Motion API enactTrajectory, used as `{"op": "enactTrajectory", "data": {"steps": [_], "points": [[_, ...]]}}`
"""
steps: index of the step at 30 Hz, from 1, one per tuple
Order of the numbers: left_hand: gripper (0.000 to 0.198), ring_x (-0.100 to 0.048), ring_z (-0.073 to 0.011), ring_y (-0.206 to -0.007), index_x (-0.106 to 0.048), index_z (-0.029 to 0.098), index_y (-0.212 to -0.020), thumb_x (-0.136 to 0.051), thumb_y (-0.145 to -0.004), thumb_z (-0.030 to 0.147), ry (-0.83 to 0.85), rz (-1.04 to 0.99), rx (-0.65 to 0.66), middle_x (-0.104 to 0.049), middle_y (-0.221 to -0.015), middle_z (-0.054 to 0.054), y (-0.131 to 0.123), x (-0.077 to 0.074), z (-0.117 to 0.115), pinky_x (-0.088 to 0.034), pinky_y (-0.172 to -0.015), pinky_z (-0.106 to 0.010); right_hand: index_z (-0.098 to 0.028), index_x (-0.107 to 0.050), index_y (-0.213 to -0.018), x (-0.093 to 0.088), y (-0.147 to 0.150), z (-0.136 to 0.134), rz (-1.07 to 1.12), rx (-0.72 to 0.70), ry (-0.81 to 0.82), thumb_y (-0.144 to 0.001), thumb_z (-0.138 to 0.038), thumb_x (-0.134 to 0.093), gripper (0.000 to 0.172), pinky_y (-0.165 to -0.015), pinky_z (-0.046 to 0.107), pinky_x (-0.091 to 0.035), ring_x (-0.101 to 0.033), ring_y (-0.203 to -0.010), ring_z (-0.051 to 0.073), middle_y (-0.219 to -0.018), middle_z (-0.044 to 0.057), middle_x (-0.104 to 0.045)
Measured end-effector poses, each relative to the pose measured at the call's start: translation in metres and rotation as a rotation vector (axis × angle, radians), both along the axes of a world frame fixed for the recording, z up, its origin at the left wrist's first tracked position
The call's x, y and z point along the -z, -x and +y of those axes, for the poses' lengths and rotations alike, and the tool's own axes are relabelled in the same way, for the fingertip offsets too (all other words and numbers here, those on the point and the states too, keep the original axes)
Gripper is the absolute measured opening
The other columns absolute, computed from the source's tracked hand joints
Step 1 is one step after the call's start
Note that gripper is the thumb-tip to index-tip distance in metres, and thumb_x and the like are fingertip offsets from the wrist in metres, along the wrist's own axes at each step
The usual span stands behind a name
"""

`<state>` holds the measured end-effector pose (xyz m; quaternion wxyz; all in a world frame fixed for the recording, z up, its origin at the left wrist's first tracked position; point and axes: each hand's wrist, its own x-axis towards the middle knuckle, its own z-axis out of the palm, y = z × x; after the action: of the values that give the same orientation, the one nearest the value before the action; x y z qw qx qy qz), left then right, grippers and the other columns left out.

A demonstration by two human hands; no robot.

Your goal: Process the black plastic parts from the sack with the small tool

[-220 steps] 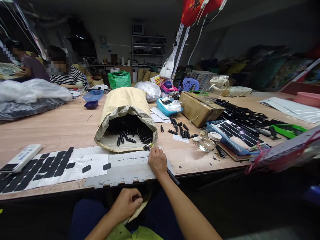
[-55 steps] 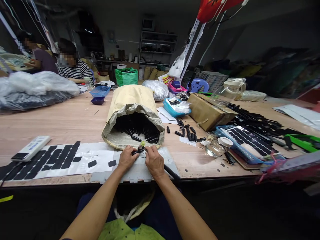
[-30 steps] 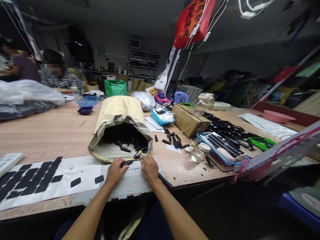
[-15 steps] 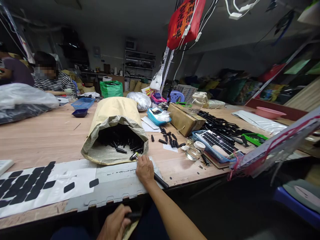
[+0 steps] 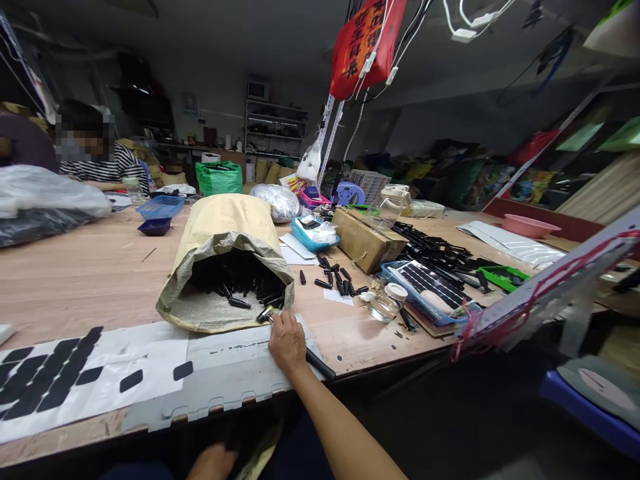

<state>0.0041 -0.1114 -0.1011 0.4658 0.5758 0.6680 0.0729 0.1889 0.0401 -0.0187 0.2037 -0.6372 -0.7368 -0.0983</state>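
Observation:
My right hand (image 5: 289, 343) is closed round the shaft of a small hammer (image 5: 320, 365) at the table's front edge. The hammer's head lies by the mouth of a sack, and its black grip sticks out to the right. The tan woven sack (image 5: 227, 217) lies on its side, open towards me, with many black, handle-like pieces (image 5: 240, 303) inside. A grey sheet (image 5: 225, 367) lies under my right hand. Low in the view, below the table edge, my left hand (image 5: 214, 462) is smeared and dark; its fingers cannot be made out.
Black patches sit on a white sheet (image 5: 150, 347) at left. Several black pieces (image 5: 341, 281) lie right of the sack, near a clear jar (image 5: 385, 305), a cardboard box (image 5: 363, 243) and a blue tray (image 5: 425, 307). A person in stripes (image 5: 127, 167) sits at the far left.
My left hand has dropped lower, and the black piece it held no longer shows. The right hand stays on the hammer. The view has shifted slightly.

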Motion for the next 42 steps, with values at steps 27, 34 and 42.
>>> {"op": "enactTrajectory", "data": {"steps": [27,34,42], "points": [[0.017,-0.051,-0.0239,-0.093,-0.068,0.022,-0.100,-0.058,-0.088,0.028,-0.823,0.304,0.083,-0.063,-0.095,-0.006,0.017,-0.125,0.176,-0.041,-0.084,-0.036,-0.020,-0.062,-0.102,-0.003,-0.001,-0.001,0.025,-0.010,0.053,-0.093,-0.019,-0.045,0.019,-0.075,0.033,-0.032,-0.048,-0.091,0.021,-0.097,0.007,-0.058],[0.016,-0.056,-0.0233,-0.091,-0.066,0.018,-0.095,-0.063,-0.081,0.025,-0.832,0.118,-0.039,-0.065,-0.091,-0.005,0.012,-0.099,0.130,-0.044,-0.084,-0.036,-0.020,-0.062,-0.103,-0.009,0.000,-0.006,0.035,0.032,0.061,-0.093,-0.022,-0.047,0.019,-0.074,0.032,-0.031,-0.050,-0.090,0.021,-0.097,0.007,-0.061],[0.012,-0.057,-0.0215,-0.087,-0.065,0.019,-0.083,-0.062,-0.072,0.017,-0.822,0.042,-0.076,-0.063,-0.085,-0.004,0.016,-0.103,0.131,-0.046,-0.083,-0.035,-0.019,-0.063,-0.100,-0.021,-0.005,-0.005,0.132,0.158,0.154,-0.084,-0.032,-0.059,0.021,-0.073,0.032,-0.033,-0.054,-0.093,0.022,-0.100,0.008,-0.062]]}}
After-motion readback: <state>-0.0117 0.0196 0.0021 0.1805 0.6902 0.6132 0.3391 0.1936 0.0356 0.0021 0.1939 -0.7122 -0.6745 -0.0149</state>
